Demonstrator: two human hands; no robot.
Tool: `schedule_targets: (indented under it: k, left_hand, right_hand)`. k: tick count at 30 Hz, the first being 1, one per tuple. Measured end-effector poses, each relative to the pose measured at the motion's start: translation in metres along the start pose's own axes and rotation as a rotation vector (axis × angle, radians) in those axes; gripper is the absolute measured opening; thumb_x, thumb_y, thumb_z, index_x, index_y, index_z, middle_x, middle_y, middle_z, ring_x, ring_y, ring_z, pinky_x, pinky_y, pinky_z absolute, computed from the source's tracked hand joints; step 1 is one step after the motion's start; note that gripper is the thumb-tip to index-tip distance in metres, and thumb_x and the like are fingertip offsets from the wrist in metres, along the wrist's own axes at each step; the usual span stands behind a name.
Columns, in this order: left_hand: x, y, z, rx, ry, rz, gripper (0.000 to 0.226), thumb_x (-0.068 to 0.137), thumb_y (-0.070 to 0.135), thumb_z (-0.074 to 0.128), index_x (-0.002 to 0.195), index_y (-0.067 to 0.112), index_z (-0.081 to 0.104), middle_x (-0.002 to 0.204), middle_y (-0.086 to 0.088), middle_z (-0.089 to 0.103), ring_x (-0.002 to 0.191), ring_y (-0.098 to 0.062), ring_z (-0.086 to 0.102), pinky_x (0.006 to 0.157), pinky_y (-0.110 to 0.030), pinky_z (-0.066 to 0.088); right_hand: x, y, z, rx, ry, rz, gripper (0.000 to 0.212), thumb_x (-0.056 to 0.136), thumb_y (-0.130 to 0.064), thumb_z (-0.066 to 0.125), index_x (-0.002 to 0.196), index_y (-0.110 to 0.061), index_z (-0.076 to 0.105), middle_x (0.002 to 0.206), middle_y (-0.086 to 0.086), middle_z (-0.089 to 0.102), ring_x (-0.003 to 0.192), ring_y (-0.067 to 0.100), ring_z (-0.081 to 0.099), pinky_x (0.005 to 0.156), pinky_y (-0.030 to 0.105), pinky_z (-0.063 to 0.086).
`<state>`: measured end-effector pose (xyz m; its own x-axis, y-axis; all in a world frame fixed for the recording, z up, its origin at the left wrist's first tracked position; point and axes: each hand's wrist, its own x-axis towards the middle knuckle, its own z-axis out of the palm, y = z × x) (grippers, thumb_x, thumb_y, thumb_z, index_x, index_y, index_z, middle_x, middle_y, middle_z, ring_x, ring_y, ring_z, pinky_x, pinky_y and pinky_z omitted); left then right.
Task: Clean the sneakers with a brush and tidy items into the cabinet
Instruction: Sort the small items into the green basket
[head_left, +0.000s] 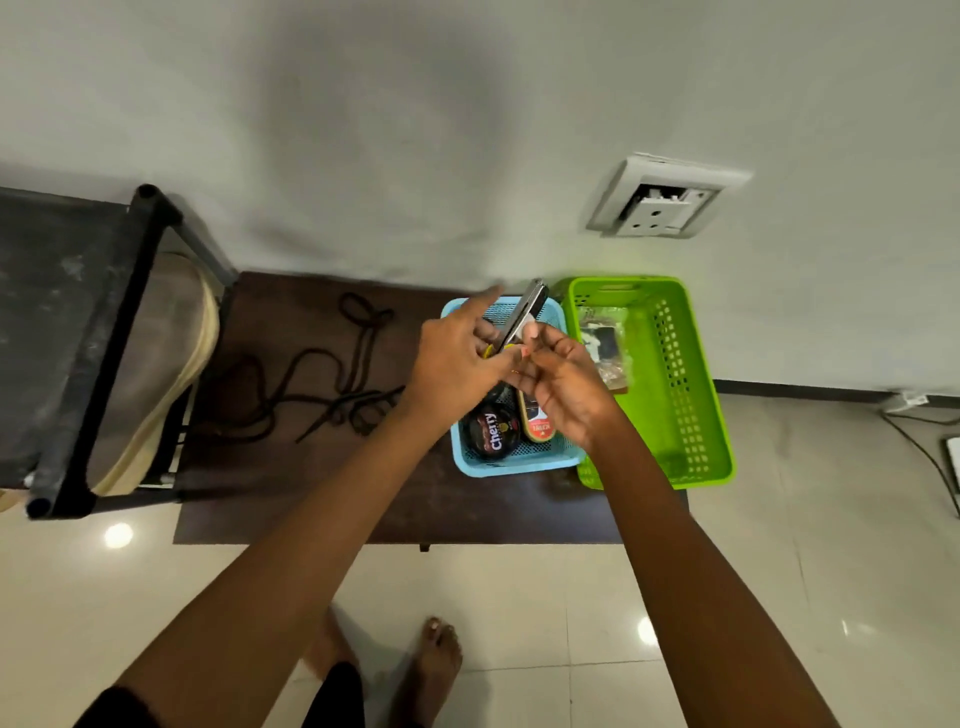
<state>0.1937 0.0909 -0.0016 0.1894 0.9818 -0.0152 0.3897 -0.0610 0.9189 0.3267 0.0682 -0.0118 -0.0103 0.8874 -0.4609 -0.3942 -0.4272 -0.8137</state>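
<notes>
Both hands meet above a small blue basket (519, 465) on a low dark table (311, 493). My left hand (457, 358) grips the yellow handle end of what looks like a pair of grey scissors (530, 301), index finger stretched out. My right hand (561, 384) pinches the tool's middle, with a small white bit at its fingertips. In the blue basket lie a round black Cherry polish tin (493, 428) and a second polish container (537, 423). A beige sneaker (156, 364) sits in the black rack (78, 338) on the left. No brush shows.
Loose black laces (332, 379) sprawl over the table's left half. A green basket (696, 384) holding a clear packet stands to the right of the blue one, against the wall. A wall socket (665, 200) is above. Cables (924, 447) lie on the tiled floor at right.
</notes>
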Motion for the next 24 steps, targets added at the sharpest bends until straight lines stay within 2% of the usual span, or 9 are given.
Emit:
schedule_targets:
  k: [3, 7, 10, 13, 15, 17, 21, 22, 24]
  left_hand:
    - [0.002, 0.009, 0.019, 0.003, -0.08, 0.01, 0.077, 0.071, 0.022, 0.081, 0.139, 0.017, 0.046, 0.079, 0.011, 0.064, 0.071, -0.016, 0.064, 0.071, -0.021, 0.05]
    - [0.004, 0.01, 0.036, 0.019, -0.215, 0.012, 0.089, 0.069, 0.036, 0.081, 0.144, 0.018, 0.036, 0.11, -0.005, 0.066, 0.1, -0.016, 0.062, 0.09, -0.026, 0.047]
    - [-0.001, 0.01, 0.049, 0.028, -0.313, 0.053, 0.083, 0.078, 0.039, 0.072, 0.146, 0.017, 0.031, 0.126, -0.006, 0.061, 0.116, -0.017, 0.055, 0.097, -0.025, 0.04]
    - [-0.003, 0.003, 0.054, 0.142, -0.31, 0.113, 0.073, 0.086, 0.047, 0.06, 0.145, 0.015, 0.032, 0.132, -0.008, 0.056, 0.125, -0.023, 0.048, 0.102, -0.031, 0.035]
    - [0.0, -0.003, 0.053, 0.27, -0.25, 0.153, 0.071, 0.085, 0.05, 0.051, 0.143, 0.011, 0.037, 0.133, -0.013, 0.054, 0.125, -0.027, 0.047, 0.104, -0.036, 0.034]
    - [0.004, -0.008, 0.052, 0.399, -0.215, 0.199, 0.069, 0.085, 0.047, 0.047, 0.141, 0.008, 0.04, 0.135, -0.014, 0.052, 0.126, -0.029, 0.046, 0.105, -0.038, 0.031]
    - [0.008, -0.019, 0.052, 0.544, -0.191, 0.213, 0.061, 0.091, 0.038, 0.056, 0.142, 0.01, 0.038, 0.142, -0.011, 0.046, 0.134, -0.027, 0.037, 0.109, -0.038, 0.021]
    - [0.009, -0.021, 0.053, 0.558, -0.187, 0.214, 0.06, 0.091, 0.035, 0.057, 0.141, 0.009, 0.038, 0.141, -0.01, 0.047, 0.133, -0.027, 0.038, 0.109, -0.038, 0.021]
    - [0.009, -0.024, 0.055, 0.569, -0.184, 0.212, 0.058, 0.09, 0.033, 0.06, 0.139, 0.008, 0.041, 0.138, -0.01, 0.05, 0.13, -0.027, 0.041, 0.107, -0.04, 0.025]
  right_hand:
    - [-0.007, -0.009, -0.022, 0.081, 0.044, 0.022, 0.023, 0.093, 0.007, 0.041, 0.083, -0.012, 0.051, 0.057, -0.01, 0.06, 0.057, 0.005, 0.064, 0.065, 0.028, 0.059]
    - [-0.012, -0.014, -0.048, 0.172, 0.09, 0.057, 0.012, 0.09, -0.008, 0.052, 0.08, -0.013, 0.055, 0.058, -0.003, 0.057, 0.054, 0.009, 0.06, 0.067, 0.035, 0.059]
    - [-0.015, -0.02, -0.072, 0.188, 0.134, 0.058, 0.012, 0.077, -0.02, 0.065, 0.073, -0.014, 0.056, 0.056, 0.0, 0.05, 0.06, 0.015, 0.059, 0.069, 0.038, 0.058]
    - [-0.017, -0.03, -0.093, 0.176, 0.234, 0.066, 0.008, 0.086, -0.014, 0.059, 0.079, -0.01, 0.059, 0.065, 0.003, 0.061, 0.062, 0.02, 0.067, 0.07, 0.04, 0.059]
    - [-0.016, -0.038, -0.108, 0.064, 0.306, 0.065, 0.016, 0.093, -0.012, 0.051, 0.08, -0.009, 0.059, 0.068, 0.004, 0.065, 0.065, 0.021, 0.067, 0.07, 0.037, 0.057]
    - [-0.013, -0.047, -0.124, -0.12, 0.375, 0.083, 0.015, 0.093, -0.013, 0.051, 0.082, -0.011, 0.059, 0.07, 0.005, 0.062, 0.068, 0.021, 0.062, 0.067, 0.035, 0.056]
    - [0.001, -0.056, -0.155, -0.565, 0.483, 0.129, 0.012, 0.09, -0.015, 0.058, 0.079, -0.013, 0.062, 0.071, 0.006, 0.058, 0.065, 0.017, 0.056, 0.055, 0.024, 0.052]
    - [0.007, -0.056, -0.161, -0.723, 0.518, 0.114, 0.01, 0.087, -0.017, 0.061, 0.08, -0.013, 0.065, 0.073, 0.008, 0.061, 0.067, 0.019, 0.058, 0.06, 0.027, 0.054]
    - [0.02, -0.056, -0.167, -1.097, 0.564, 0.076, 0.016, 0.085, -0.022, 0.064, 0.087, -0.007, 0.071, 0.081, 0.014, 0.068, 0.079, 0.023, 0.063, 0.08, 0.034, 0.051]
